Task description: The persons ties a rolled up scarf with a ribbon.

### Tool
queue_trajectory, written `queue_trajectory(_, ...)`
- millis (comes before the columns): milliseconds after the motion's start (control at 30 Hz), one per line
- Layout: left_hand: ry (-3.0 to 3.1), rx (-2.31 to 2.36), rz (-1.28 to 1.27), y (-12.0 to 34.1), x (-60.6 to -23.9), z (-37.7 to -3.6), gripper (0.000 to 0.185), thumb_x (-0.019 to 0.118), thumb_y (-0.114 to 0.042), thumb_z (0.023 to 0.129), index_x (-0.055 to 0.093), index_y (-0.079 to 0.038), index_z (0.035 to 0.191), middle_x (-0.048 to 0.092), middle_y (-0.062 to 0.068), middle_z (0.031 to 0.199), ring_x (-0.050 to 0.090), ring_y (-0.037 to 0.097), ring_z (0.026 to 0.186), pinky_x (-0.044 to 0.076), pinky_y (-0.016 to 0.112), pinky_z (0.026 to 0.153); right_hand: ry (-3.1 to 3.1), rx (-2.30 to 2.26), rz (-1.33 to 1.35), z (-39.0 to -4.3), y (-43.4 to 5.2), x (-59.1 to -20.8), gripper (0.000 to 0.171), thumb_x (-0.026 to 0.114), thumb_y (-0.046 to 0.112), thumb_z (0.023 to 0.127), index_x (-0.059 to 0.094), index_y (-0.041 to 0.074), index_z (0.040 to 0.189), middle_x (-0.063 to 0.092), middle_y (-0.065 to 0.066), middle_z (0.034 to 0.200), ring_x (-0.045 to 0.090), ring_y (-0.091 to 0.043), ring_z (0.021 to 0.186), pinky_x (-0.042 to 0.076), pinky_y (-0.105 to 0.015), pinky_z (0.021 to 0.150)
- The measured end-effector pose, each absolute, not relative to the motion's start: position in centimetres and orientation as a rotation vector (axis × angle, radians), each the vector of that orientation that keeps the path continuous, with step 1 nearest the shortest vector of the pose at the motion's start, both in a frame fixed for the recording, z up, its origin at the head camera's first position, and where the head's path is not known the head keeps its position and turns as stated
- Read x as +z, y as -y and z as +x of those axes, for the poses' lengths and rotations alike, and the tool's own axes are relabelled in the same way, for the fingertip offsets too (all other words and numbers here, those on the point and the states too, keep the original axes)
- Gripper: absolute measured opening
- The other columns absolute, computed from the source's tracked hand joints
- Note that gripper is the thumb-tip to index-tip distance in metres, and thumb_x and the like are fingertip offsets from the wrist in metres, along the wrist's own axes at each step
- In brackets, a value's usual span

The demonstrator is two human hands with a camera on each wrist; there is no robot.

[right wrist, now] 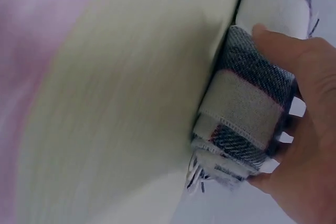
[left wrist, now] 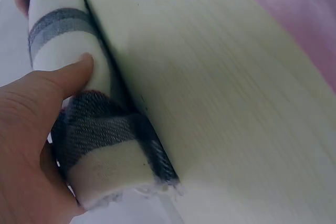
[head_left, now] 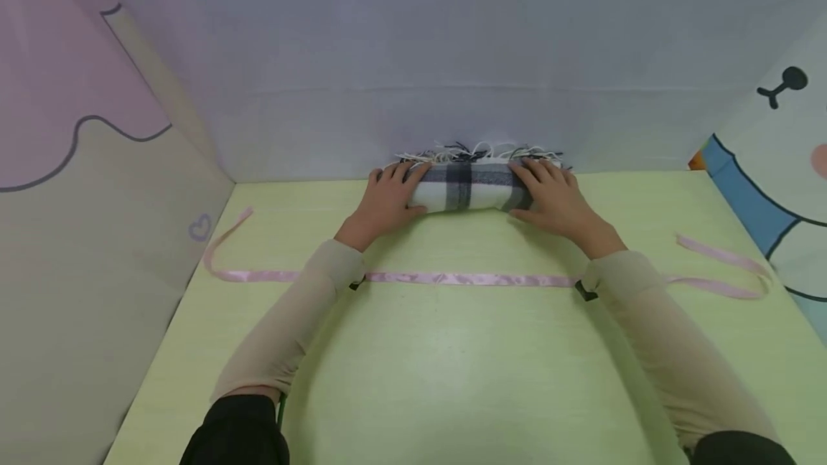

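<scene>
A rolled plaid scarf (head_left: 489, 185), white with grey and black bands, lies at the table's far edge, its fringe (head_left: 478, 152) showing along the back. My left hand (head_left: 385, 199) grips the roll's left end, thumb in front and fingers over the top. In the left wrist view that thumb presses the scarf (left wrist: 68, 45) near a dark band. At the other end my right hand (head_left: 554, 196) holds the roll the same way. The right wrist view shows the layered end of the scarf (right wrist: 247, 98) beside the palm. Fingertips behind the roll are partly hidden.
A pink satin ribbon (head_left: 452, 278) stretches left to right across the pale yellow table (head_left: 446, 364), passing under both forearms. Its ends curl near the table's sides. A plain pale backdrop (head_left: 413, 56) rises behind the scarf, with printed cartoon panels at either side.
</scene>
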State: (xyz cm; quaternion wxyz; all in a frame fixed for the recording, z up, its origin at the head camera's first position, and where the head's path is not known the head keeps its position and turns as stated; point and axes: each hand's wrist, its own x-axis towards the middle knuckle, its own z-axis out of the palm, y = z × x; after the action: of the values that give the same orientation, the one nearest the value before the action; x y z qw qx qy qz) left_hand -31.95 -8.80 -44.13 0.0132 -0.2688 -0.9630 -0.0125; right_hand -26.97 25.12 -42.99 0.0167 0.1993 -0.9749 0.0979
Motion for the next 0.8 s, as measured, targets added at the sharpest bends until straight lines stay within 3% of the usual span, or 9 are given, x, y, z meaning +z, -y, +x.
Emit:
queue_trajectory(200,3.068,-0.111,-0.85,9.2,-44.3,-32.5,0.098,0.077,-0.05,0.092,0.015,-0.036,0.167,0.044,0.02,0.156,0.043,0.04,0.146,0.033,0.065,0.117,3.144,0.35,0.542,-28.1,-25.2,-43.5,0.093,0.075,0.042,0.096,0.02,0.018,0.167,0.028,-0.026,0.167,0.026,-0.056,0.15,0.022,-0.078,0.116)
queue_trajectory(367,3.137,-0.095,-0.838,9.0,-43.7,-32.7,0.097,0.08,-0.043,0.092,0.018,-0.036,0.166,0.045,0.019,0.156,0.044,0.04,0.145,0.035,0.063,0.117,3.194,0.365,0.501,-28.5,-25.2,-43.5,0.096,0.078,0.044,0.093,0.022,0.02,0.167,0.031,-0.027,0.166,0.03,-0.057,0.148,0.024,-0.08,0.114)
queue_trajectory(633,3.19,-0.209,-0.828,9.4,-42.9,-32.3,0.086,0.069,-0.016,0.091,0.029,-0.038,0.164,0.052,0.016,0.154,0.052,0.039,0.138,0.042,0.063,0.11,3.268,0.42,0.524,-27.1,-24.7,-42.4,0.096,0.081,0.038,0.091,0.023,0.017,0.166,0.032,-0.03,0.164,0.031,-0.061,0.146,0.028,-0.081,0.111)
queue_trajectory(800,3.211,-0.308,-0.838,10.1,-42.0,-31.4,0.085,0.063,-0.011,0.086,0.035,-0.037,0.162,0.056,0.015,0.151,0.06,0.037,0.126,0.051,0.058,0.097,3.294,0.461,0.514,-25.7,-24.0,-41.5,0.096,0.082,0.038,0.09,0.026,0.017,0.165,0.033,-0.031,0.163,0.034,-0.062,0.144,0.032,-0.08,0.109)
